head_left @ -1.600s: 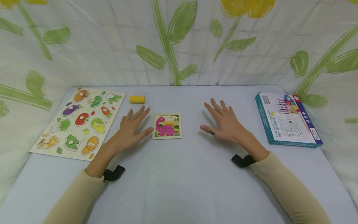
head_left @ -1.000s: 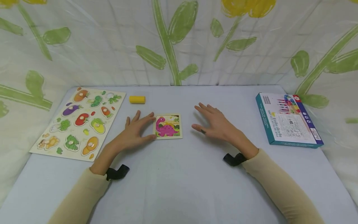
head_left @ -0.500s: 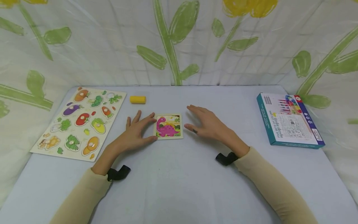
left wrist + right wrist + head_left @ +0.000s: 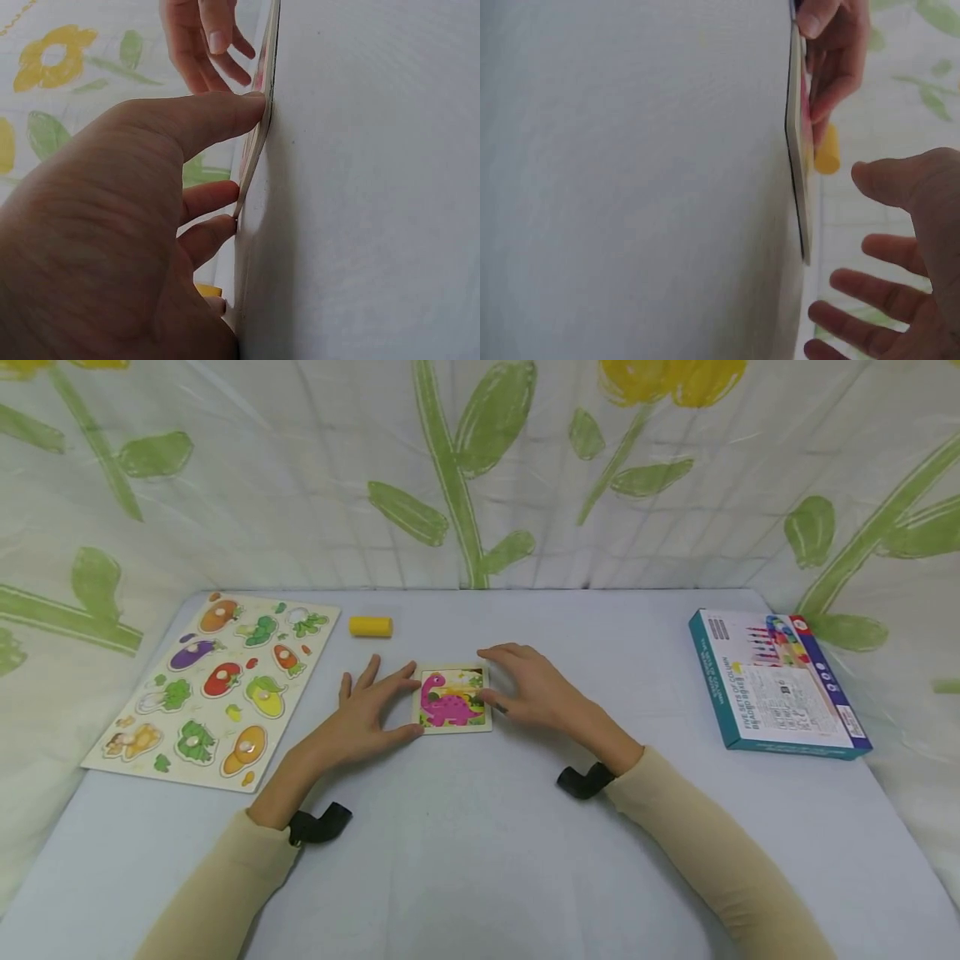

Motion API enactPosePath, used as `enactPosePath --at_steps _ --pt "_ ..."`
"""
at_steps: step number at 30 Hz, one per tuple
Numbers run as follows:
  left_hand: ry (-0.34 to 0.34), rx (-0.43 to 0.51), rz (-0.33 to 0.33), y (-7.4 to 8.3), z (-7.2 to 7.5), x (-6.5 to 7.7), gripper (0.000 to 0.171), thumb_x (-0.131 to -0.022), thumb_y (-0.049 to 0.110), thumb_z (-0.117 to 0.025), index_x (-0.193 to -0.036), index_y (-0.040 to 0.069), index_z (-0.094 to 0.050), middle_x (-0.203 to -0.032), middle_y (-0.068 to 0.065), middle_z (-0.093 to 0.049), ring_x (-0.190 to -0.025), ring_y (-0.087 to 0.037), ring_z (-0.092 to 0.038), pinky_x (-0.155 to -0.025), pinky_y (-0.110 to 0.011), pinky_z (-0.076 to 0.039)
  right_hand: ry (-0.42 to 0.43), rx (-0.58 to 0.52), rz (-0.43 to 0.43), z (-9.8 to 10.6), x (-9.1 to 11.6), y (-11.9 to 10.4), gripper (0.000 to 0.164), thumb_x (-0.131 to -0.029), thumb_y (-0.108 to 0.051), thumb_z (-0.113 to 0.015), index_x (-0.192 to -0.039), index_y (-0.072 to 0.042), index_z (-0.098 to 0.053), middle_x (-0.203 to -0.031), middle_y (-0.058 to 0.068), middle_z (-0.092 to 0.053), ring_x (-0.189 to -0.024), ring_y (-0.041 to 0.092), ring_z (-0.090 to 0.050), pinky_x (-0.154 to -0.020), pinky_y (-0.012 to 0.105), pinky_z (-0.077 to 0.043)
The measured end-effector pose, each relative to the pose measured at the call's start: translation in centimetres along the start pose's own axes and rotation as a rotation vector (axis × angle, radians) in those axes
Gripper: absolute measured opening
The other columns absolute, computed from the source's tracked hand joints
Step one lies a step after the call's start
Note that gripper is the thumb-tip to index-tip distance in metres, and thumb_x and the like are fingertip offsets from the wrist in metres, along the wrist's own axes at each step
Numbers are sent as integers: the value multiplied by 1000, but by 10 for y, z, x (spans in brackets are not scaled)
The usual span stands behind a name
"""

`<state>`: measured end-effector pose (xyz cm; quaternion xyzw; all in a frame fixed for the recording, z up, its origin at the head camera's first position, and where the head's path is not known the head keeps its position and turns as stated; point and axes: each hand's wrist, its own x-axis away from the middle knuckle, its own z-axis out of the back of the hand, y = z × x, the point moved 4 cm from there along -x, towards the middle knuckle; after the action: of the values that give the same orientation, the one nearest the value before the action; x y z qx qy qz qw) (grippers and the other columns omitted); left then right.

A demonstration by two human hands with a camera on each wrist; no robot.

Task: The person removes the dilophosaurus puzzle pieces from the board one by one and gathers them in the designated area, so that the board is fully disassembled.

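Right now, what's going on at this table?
A person's left hand touches the left side of a dinosaur tile on the table. Their right hand hovers by its right edge, not touching it. A vegetable board and yellow cylinder lie to the left, a box to the right.

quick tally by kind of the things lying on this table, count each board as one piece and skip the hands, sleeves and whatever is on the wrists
Boards: 2 (vegetable board, dinosaur board)
Cylinders: 1 (yellow cylinder)
Boxes: 1 (printed box)
Total: 4
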<state>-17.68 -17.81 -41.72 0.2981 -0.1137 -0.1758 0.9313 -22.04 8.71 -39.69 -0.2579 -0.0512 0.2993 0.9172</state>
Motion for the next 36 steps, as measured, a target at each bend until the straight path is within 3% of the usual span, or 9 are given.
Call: enactPosePath --at_steps 8,18,27,36 --pt "1 -12 -5 -1 -1 0 69 -94 42 -77 -154 16 -54 -178 -5 -28 -167 -46 7 -124 -78 13 11 15 35 -10 -15 -9 51 -102 -35 -70 -147 -11 -62 -135 9 -69 -131 28 -61 -117 47 -48" --pt "3 -29 -14 -4 -2 -1 69 -95 44 -76 -155 19 -53 -178 -3 -27 -167 -46 7 -124 -78 12 1 -18 77 -16 -31 -24 37 -103 -27 -69 -136 -10 -70 -109 8 -70 -100 22 -64 -93 40 -56" --pt "11 -19 -26 -2 -1 1 69 -95 43 -76 -155 18 -54 -177 -3 -29 -167 -46 6 -124 -79 12 -28 -37 131 -25 -51 -33 30 -105 -21 -64 -133 -11 -72 -90 3 -65 -79 15 -56 -76 29 -49" --pt "26 -1 -51 -2 -1 1 67 -94 40 -78 -152 17 -55 -177 -3 -29 -167 -47 6 -123 -80 11 -128 -8 75 -33 -63 -30 32 -108 -20 -59 -137 -17 -71 -85 0 -65 -75 14 -53 -70 27 -44"
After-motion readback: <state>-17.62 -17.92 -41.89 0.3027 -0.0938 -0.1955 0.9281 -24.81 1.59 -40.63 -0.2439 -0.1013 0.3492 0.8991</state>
